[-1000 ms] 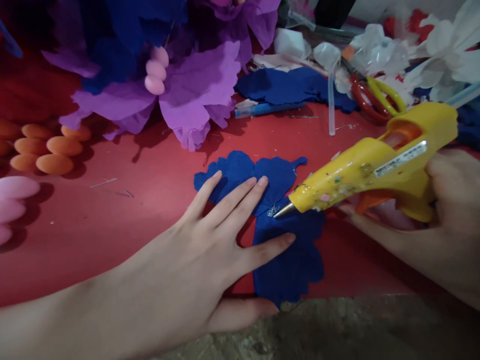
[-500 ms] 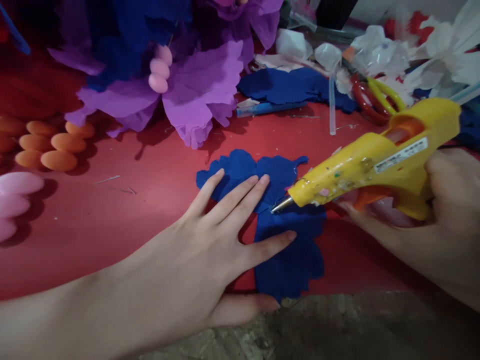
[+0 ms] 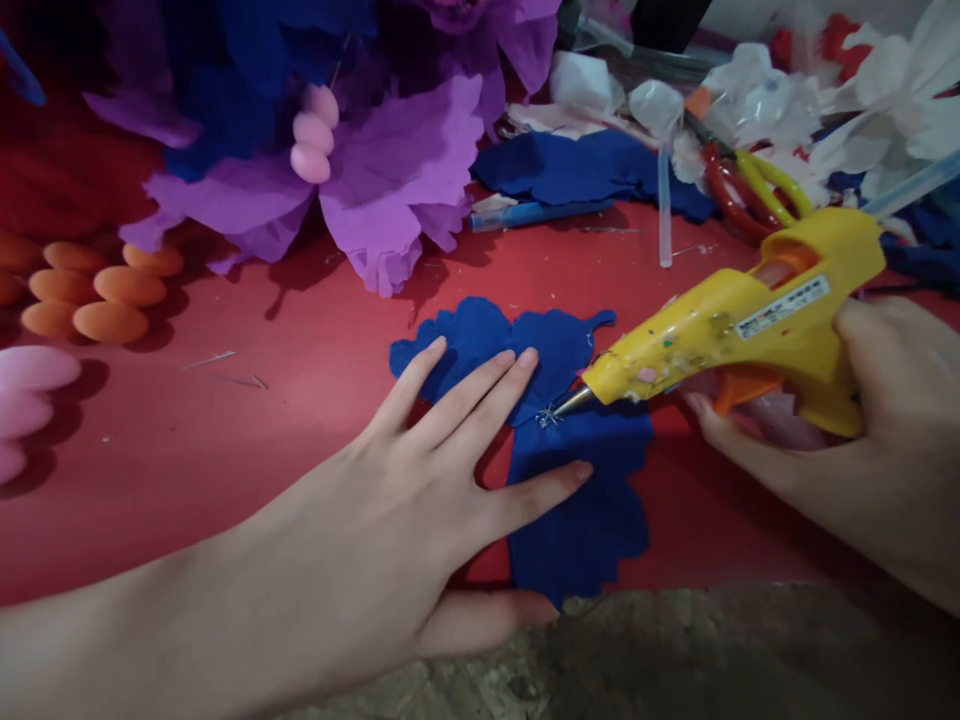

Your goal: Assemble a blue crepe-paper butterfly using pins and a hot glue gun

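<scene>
Blue crepe-paper petals [image 3: 581, 500] lie on the red table [image 3: 262, 430]. My left hand [image 3: 420, 500] rests flat on them with fingers spread, pinning them down. My right hand [image 3: 862, 430] is closed around the handle of a yellow glue gun [image 3: 742, 320] with an orange trigger. Its metal nozzle touches the blue paper just right of my left fingertips, where a small blob of glue glistens.
Large purple and blue paper flowers [image 3: 390, 170] stand at the back. Orange foam ovals [image 3: 97, 295] and pink ones [image 3: 22, 400] lie at the left. A blue pen [image 3: 540, 213], a glue stick [image 3: 663, 215], red-and-yellow scissors [image 3: 750, 190] and white paper scraps [image 3: 750, 95] clutter the back right.
The glue gun has shifted slightly; its nozzle lifted off, then came back down on the blue paper, leaving a glue blob. My left hand has stayed flat.
</scene>
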### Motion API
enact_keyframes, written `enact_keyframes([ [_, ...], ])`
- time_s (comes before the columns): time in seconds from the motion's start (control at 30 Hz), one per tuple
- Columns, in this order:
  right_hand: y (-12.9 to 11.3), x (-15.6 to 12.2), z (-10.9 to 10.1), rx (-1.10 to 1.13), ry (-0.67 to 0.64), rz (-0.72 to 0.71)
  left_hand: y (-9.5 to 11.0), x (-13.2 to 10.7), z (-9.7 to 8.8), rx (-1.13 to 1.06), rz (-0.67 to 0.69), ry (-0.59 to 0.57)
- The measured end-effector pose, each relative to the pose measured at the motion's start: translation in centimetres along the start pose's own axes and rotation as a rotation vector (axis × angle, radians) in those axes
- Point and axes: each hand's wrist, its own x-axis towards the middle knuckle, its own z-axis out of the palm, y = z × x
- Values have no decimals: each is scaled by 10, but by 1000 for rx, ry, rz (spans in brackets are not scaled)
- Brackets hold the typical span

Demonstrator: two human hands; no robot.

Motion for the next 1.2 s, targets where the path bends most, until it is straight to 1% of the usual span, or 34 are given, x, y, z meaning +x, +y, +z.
enact_keyframes([
  [0.13, 1, -1, 0, 4, -1, -24, 1, -2, 0, -42, -36, 13],
  [0.23, 3, -3, 0, 0, -10, -19, -1, -2, 4, -20, -8, 23],
  [0.37, 3, -5, -1, 41, -91, 54, -4, -3, 10, 56, 77, 27],
  [0.47, 3, -6, -3, 57, -156, 148, -6, -4, 10, 80, 82, 25],
  [0.53, 4, -6, -4, 56, -160, 190, -5, -4, 9, 90, 84, 31],
  [0.73, 5, -8, -4, 82, -149, 125, -4, -4, 11, 101, 82, 34],
  [0.83, 4, -9, -1, 77, -122, 91, -4, -4, 13, 106, 84, 45],
  [0.97, 3, -8, 1, 54, -64, 43, -5, -5, 11, 99, 87, 38],
  [1.1, 2, -6, -1, 49, -91, 50, -6, -4, 10, 100, 91, 25],
  [1.2, 2, -6, -3, 53, -110, 87, -6, -4, 11, 106, 88, 41],
])
